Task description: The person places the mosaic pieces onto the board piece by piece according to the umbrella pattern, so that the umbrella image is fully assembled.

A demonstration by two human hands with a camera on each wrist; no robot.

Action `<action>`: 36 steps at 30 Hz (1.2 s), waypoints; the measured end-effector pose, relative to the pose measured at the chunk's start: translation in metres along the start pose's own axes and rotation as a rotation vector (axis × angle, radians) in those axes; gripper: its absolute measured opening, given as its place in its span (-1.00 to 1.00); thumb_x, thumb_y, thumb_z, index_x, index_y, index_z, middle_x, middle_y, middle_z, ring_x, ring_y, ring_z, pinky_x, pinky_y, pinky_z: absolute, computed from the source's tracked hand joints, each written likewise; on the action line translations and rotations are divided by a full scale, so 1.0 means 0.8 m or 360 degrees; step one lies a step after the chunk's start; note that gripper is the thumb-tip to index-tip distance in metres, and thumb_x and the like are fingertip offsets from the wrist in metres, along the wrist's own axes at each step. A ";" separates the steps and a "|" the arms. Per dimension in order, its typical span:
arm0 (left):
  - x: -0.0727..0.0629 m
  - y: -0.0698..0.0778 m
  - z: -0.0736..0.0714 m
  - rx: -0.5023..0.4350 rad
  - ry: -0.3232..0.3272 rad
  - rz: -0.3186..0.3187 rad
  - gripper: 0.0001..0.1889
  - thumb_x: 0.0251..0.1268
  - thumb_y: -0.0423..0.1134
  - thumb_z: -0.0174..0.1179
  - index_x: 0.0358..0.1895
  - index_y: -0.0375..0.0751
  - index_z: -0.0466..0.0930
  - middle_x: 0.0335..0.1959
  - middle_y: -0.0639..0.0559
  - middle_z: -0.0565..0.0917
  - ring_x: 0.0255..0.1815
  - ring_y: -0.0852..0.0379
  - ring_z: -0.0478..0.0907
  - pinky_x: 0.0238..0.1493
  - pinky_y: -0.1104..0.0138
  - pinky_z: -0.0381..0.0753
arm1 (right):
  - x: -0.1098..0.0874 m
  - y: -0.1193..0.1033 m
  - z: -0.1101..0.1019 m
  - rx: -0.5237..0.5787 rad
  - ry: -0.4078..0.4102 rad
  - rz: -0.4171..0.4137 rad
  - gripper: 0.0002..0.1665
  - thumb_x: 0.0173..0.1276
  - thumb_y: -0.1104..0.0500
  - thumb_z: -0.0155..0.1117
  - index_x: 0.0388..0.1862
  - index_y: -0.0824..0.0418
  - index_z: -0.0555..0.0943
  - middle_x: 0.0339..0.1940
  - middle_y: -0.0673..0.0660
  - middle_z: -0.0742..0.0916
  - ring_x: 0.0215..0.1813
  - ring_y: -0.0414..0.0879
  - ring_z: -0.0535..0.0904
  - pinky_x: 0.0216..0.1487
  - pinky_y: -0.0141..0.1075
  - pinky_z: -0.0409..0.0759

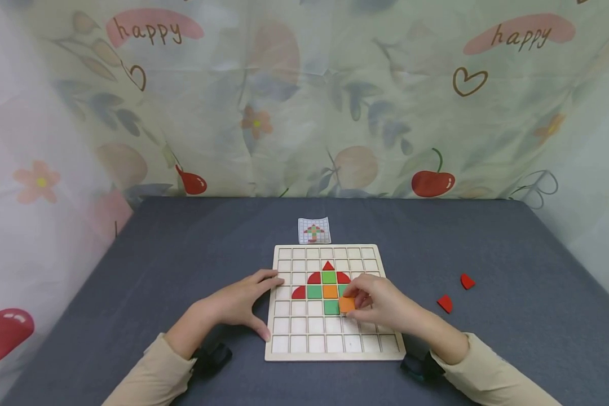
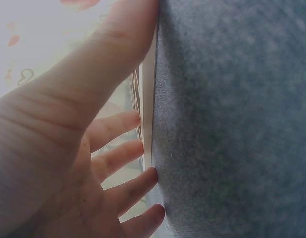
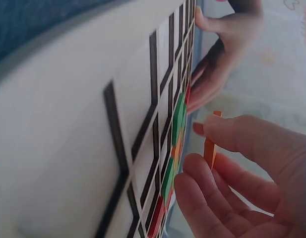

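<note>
A wooden grid board (image 1: 335, 357) lies on the table. My right hand (image 1: 383, 304) pinches an orange square tile (image 1: 347, 305) between thumb and fingers, over the grid just right of a green tile (image 1: 331, 307). In the right wrist view, the held tile (image 3: 209, 152) stands edge-on, a little off the board. My left hand (image 1: 233, 300) rests at the board's left side, fingers spread, thumb by the lower left edge. On the grid sit a red triangle (image 1: 327, 265), several red quarter-rounds (image 1: 314, 277), green squares (image 1: 329, 277) and an orange square (image 1: 330, 291). My right fingers partly cover a green tile.
Behind the board lies a small card (image 1: 314, 231) printed with a coloured grid pattern. Two loose red pieces, one nearer (image 1: 445, 304) and one farther (image 1: 467, 281), lie to the right on the dark tablecloth (image 1: 208, 242). A patterned curtain (image 1: 294, 146) hangs behind the table.
</note>
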State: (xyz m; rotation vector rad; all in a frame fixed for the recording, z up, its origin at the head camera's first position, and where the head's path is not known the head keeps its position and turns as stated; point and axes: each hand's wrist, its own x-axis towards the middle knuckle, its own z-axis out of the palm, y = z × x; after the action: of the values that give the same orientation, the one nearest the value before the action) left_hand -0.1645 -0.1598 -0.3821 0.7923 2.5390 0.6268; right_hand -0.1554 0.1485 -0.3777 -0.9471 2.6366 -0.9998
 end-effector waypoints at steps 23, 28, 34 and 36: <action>0.000 0.001 -0.001 -0.0021 -0.0012 -0.0023 0.11 -0.27 0.15 0.46 0.42 -0.19 0.12 0.44 -0.13 0.09 0.40 -0.09 0.14 0.29 0.00 0.29 | 0.008 -0.016 0.024 -0.0090 -0.0167 -0.0034 -0.79 0.03 0.21 0.46 -0.32 0.17 0.65 -0.47 -0.05 0.59 -0.44 -0.34 0.39 -0.36 -0.50 0.42; -0.001 0.001 -0.001 -0.0021 -0.0014 -0.0016 0.11 -0.27 0.15 0.46 0.42 -0.19 0.11 0.44 -0.14 0.09 0.40 -0.10 0.14 0.29 0.00 0.29 | 0.009 -0.017 0.026 -0.0094 -0.0164 -0.0021 -0.78 0.02 0.21 0.47 -0.32 0.16 0.66 -0.46 -0.05 0.59 -0.47 -0.36 0.38 -0.37 -0.50 0.41; -0.001 0.001 -0.001 -0.0011 -0.0009 -0.0015 0.11 -0.26 0.15 0.46 0.42 -0.20 0.12 0.44 -0.14 0.10 0.39 -0.10 0.15 0.28 0.00 0.30 | 0.009 -0.019 0.026 -0.0097 -0.0164 -0.0005 -0.77 0.00 0.21 0.47 -0.31 0.17 0.66 -0.47 -0.05 0.60 -0.48 -0.36 0.37 -0.36 -0.50 0.40; -0.001 0.001 0.000 -0.0007 -0.0005 -0.0013 0.11 -0.27 0.15 0.46 0.42 -0.20 0.12 0.44 -0.15 0.10 0.39 -0.10 0.16 0.28 0.00 0.30 | 0.009 -0.019 0.025 -0.0096 -0.0165 -0.0007 -0.76 0.00 0.21 0.47 -0.31 0.18 0.65 -0.46 -0.05 0.60 -0.48 -0.36 0.37 -0.35 -0.49 0.40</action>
State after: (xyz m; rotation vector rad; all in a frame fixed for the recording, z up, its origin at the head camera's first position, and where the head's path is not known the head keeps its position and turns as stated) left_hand -0.1639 -0.1600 -0.3815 0.7804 2.5357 0.6277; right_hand -0.1460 0.1241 -0.3828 -0.9897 2.5936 -0.8521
